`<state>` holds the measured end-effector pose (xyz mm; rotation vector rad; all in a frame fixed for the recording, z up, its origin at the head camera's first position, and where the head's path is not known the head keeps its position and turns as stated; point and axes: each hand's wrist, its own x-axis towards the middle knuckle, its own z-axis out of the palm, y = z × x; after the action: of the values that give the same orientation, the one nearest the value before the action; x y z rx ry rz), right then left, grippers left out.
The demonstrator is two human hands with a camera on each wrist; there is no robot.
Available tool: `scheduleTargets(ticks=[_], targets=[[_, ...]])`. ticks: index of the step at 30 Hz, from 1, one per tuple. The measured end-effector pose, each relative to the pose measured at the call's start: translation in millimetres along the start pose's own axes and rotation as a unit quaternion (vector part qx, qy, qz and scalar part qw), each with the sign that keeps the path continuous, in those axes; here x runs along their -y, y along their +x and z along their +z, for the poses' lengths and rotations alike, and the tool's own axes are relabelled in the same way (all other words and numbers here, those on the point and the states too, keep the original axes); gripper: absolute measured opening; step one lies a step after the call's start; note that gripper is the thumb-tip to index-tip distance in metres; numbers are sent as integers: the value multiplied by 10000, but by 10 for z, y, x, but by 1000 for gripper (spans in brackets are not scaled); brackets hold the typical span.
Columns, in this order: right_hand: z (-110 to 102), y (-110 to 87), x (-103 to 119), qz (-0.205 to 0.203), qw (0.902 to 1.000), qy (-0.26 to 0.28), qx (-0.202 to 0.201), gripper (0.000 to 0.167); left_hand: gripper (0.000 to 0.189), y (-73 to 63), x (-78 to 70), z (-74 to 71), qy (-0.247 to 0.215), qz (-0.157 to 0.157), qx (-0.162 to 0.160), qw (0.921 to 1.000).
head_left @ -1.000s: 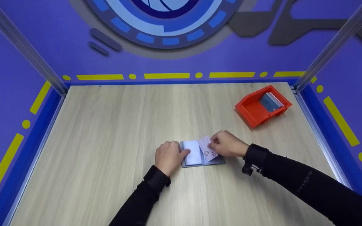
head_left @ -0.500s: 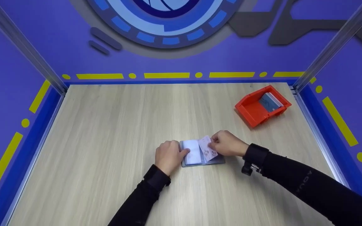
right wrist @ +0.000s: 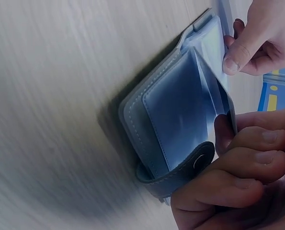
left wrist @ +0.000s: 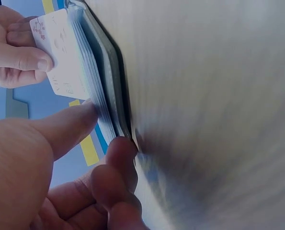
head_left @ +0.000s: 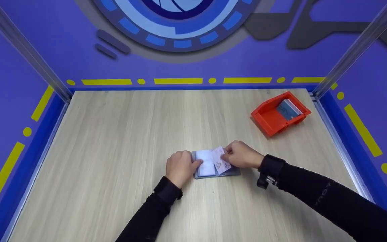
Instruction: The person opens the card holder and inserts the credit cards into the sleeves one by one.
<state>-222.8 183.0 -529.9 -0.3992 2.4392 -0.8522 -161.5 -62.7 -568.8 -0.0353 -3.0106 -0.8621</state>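
Note:
A grey-blue card holder [head_left: 231, 173] lies spread on the table, its stack of clear plastic sleeves [head_left: 205, 164] turned to the left side. My left hand [head_left: 181, 168] grips that side, thumb on the sleeves and fingers at the cover's edge. Between right thumb and fingers, my right hand [head_left: 244, 155] pinches a pale card [head_left: 219, 162] with small reddish figures. The card leans at a slant over the holder's middle, beside the sleeves; whether its edge sits in a sleeve cannot be told. A strap with a metal snap [right wrist: 199, 162] sticks up from the holder's right side.
An orange-red open-fronted bin [head_left: 270, 121] stands at the back right of the wooden table [head_left: 123, 134], with a stack of cards [head_left: 288, 109] inside. Blue-purple panels [head_left: 186, 69] with yellow marks enclose the back and sides.
My right hand has shifted slightly left, bringing the card a little closer to the sleeves. The left hand and the card holder have stayed in place.

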Motion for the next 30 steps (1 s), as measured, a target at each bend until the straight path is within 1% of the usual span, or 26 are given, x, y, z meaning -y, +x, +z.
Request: scheduleTargets(ticks=[6,9,13,17,20,23,26,28,30], targets=[[29,25,34,-94,9998,-125,-152,41,53,-2,1,1,88,69,-33,9999],[34,45,48,-153,9990,-331,-246,42,53,8,2,3,94,44,-7,9999],[29,67,72,-153,9978,-593,-270,41,54,12,7,7,111,54,-16,9999],[24,77,98,105,9971,-736,-138,38,53,10,13,11,105,66,-38,9999],[22,85,110,288,9958,-868,12,39,53,3,14,11,105,71,-62,9999],[15,92,116,367,9947,-954,117,42,53,2,15,13,96,63,-51,9999],[12,96,117,421,9948,-914,177,44,55,5,18,16,84,49,-40,9999],[21,98,115,402,9952,-868,206,45,55,6,15,13,67,52,-41,10000],[38,100,113,301,9955,-870,204,45,55,3,13,11,78,79,-61,9999]])
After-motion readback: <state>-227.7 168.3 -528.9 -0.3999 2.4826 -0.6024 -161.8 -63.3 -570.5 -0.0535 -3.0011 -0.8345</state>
